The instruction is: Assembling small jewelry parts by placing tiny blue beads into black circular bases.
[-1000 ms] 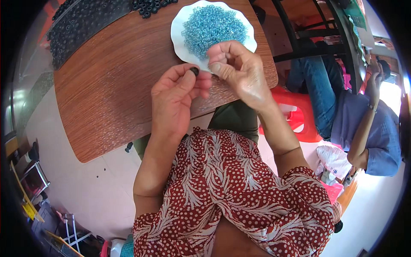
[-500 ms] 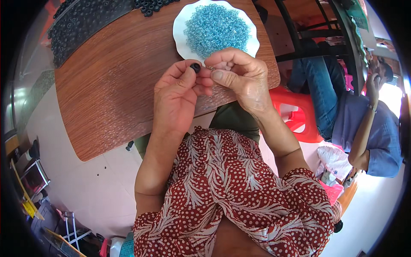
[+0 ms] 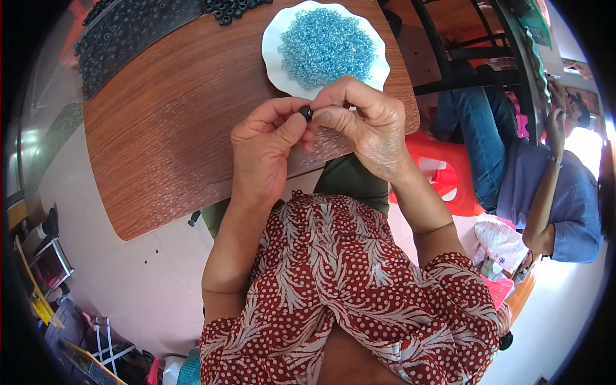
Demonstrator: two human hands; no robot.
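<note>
- Your left hand has its grip pinched narrow on a small black ring-shaped bead, thumb and forefinger closed around it — it sits just above the near edge of the brown wood-grain desk, right between both hands.
- Your right hand meets it from the other side, fingertips drawn tight together against the bead; whether they carry one of the tiny pieces I cannot tell, since the fingers hide it.
- Keep the black bead turned so its hole faces your right fingertips; a steady pinch on the rim, not over the opening, looks like the best hold.
- Rest both wrists near the desk edge if you can — it should steady the small movements.
- The white scallop-edged plate holding the heap of small light-blue rings lies just beyond your knuckles, so mind that your right hand does not nudge its rim and scatter them.
- The pile of black ring-shaped beads lies well apart at the far left corner of the desk; more of them sit by the top of the plate.
- Work over the desk rather than over your lap in the red patterned dress, so a dropped piece is likelier to stay in reach.
- Another person in blue denim sits to your right beside a red plastic stool, clear of your hands.
</note>
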